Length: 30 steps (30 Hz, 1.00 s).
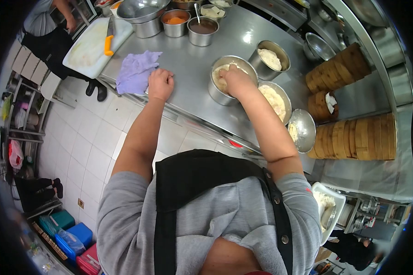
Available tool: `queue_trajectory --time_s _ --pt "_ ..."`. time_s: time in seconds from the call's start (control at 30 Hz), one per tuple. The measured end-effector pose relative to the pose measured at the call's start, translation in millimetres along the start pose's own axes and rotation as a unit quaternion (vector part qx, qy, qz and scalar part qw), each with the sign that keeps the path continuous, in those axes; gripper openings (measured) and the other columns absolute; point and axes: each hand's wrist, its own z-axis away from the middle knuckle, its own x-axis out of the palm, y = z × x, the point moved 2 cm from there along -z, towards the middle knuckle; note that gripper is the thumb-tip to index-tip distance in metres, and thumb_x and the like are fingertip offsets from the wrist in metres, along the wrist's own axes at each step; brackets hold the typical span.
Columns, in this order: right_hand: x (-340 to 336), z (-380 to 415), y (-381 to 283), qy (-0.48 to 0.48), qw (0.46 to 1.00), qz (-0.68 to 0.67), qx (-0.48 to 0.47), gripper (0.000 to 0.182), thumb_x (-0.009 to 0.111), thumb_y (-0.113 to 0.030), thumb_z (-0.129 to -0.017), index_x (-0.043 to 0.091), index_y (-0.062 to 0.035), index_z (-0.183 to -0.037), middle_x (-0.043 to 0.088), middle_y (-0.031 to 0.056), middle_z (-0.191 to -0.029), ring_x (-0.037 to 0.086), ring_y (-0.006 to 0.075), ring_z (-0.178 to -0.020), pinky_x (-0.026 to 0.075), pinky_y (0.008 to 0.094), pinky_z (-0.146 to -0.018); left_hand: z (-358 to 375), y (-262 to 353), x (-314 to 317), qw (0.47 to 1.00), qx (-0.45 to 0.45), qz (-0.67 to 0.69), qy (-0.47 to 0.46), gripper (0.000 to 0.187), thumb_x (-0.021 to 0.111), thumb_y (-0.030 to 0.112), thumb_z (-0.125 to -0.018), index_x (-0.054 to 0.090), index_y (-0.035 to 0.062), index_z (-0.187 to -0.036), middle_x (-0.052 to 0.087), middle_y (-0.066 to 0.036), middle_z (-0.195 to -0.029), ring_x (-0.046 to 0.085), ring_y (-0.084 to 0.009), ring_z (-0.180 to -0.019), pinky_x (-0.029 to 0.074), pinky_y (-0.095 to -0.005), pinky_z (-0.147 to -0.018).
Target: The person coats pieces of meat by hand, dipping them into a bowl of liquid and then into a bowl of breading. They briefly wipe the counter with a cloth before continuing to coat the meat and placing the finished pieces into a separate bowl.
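Note:
My right hand (237, 82) reaches down into a round metal pot (221, 97), its bent fingers dug into pale, soft-looking food (219, 81). The fingertips are partly hidden, and I cannot make out what kind of food it is. My left hand (161, 84) rests closed at the front edge of the steel table (188, 85), with nothing visible in it. Right beside it lies a crumpled purple cloth (135, 71). Close to my right hand stand another metal pot (256, 62) with a pale lump and a bowl of pale yellowish food (273, 98).
A tilted metal bowl (304, 130) and bamboo steamers (353, 140) stand on the right. At the back are pots, one with brown liquid (203, 29) and a spoon. A yellow-handled knife (108, 43) lies on a white cutting board (85, 52). A person (50, 41) stands beyond the board.

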Motion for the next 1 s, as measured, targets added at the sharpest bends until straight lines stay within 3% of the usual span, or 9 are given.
queue_trajectory --time_s 0.17,0.27,0.37,0.47,0.57,0.67,0.77,0.87,1.0 --pt "7 -5 7 0.09 0.995 0.031 -0.002 0.042 0.067 -0.009 -0.072 0.059 -0.0129 -0.112 0.053 0.0162 -0.118 0.057 0.0318 -0.106 0.047 0.0413 -0.088 1 1 -1 1.0 -0.016 -0.005 -0.012 0.01 0.058 0.009 -0.076 0.066 0.0116 -0.08 0.061 -0.005 -0.091 0.054 -0.0277 -0.093 0.042 -0.0401 -0.082" --pt "-11 -1 9 0.077 0.997 -0.005 0.007 0.039 0.068 -0.009 -0.07 0.061 -0.0109 -0.108 0.057 0.0146 -0.112 0.059 0.0297 -0.102 0.048 0.041 -0.085 0 2 -2 1.0 -0.02 -0.007 -0.015 0.011 0.058 0.009 -0.076 0.067 0.0118 -0.081 0.061 -0.005 -0.092 0.054 -0.0273 -0.095 0.042 -0.0395 -0.084" --pt "-42 9 15 0.051 0.994 -0.101 0.001 0.037 0.067 -0.015 -0.076 0.06 -0.0094 -0.112 0.061 0.0142 -0.112 0.059 0.0299 -0.105 0.048 0.0387 -0.087 0 3 -2 1.0 -0.024 -0.008 -0.017 0.012 0.057 0.01 -0.076 0.067 0.012 -0.082 0.061 -0.004 -0.092 0.054 -0.0271 -0.096 0.042 -0.0394 -0.085" --pt "-59 11 29 0.073 0.978 -0.192 -0.036 0.04 0.07 -0.017 -0.073 0.06 -0.008 -0.111 0.064 0.0162 -0.106 0.059 0.0322 -0.103 0.048 0.0395 -0.086 0 2 -1 0.999 -0.028 -0.01 -0.019 0.011 0.057 0.009 -0.077 0.067 0.0113 -0.082 0.06 -0.005 -0.092 0.054 -0.0275 -0.095 0.042 -0.0394 -0.085" --pt "-56 4 37 0.017 0.947 -0.321 0.006 0.038 0.069 -0.015 -0.073 0.06 -0.0067 -0.109 0.063 0.0169 -0.107 0.06 0.0326 -0.101 0.048 0.0393 -0.085 1 3 -2 1.0 -0.021 -0.007 -0.015 0.009 0.058 0.009 -0.077 0.065 0.01 -0.081 0.06 -0.006 -0.091 0.054 -0.0283 -0.093 0.042 -0.0394 -0.084" --pt "-38 -1 41 0.073 0.989 -0.112 0.055 0.036 0.068 -0.013 -0.073 0.06 -0.0054 -0.107 0.063 0.0179 -0.105 0.061 0.0328 -0.098 0.048 0.0376 -0.084 0 3 -2 1.0 -0.016 -0.006 -0.012 0.009 0.058 0.009 -0.077 0.065 0.0101 -0.081 0.06 -0.006 -0.091 0.054 -0.0285 -0.093 0.042 -0.0393 -0.084" --pt "-42 -6 43 0.114 0.975 -0.181 0.068 0.034 0.065 -0.009 -0.073 0.061 -0.0051 -0.107 0.063 0.0183 -0.105 0.061 0.0327 -0.098 0.048 0.0378 -0.084 0 3 -2 1.0 -0.018 -0.008 -0.015 0.01 0.057 0.009 -0.077 0.066 0.0109 -0.081 0.06 -0.006 -0.092 0.054 -0.0282 -0.093 0.042 -0.0394 -0.083" --pt "-39 -11 43 0.083 0.967 -0.241 -0.017 0.033 0.062 -0.005 -0.073 0.062 -0.0051 -0.105 0.062 0.0185 -0.107 0.06 0.0324 -0.099 0.048 0.0389 -0.085 1 2 -1 1.0 -0.017 -0.013 -0.017 0.011 0.057 0.009 -0.076 0.067 0.0116 -0.081 0.06 -0.005 -0.091 0.053 -0.0279 -0.093 0.042 -0.0396 -0.083" --pt "-17 -24 44 0.056 0.981 -0.175 -0.065 0.037 0.062 -0.005 -0.073 0.062 -0.0071 -0.109 0.063 0.0173 -0.107 0.059 0.0325 -0.103 0.047 0.0384 -0.089 -1 4 -2 1.0 -0.007 -0.008 -0.008 0.01 0.058 0.009 -0.076 0.066 0.0106 -0.082 0.06 -0.007 -0.09 0.054 -0.029 -0.09 0.043 -0.0398 -0.082"
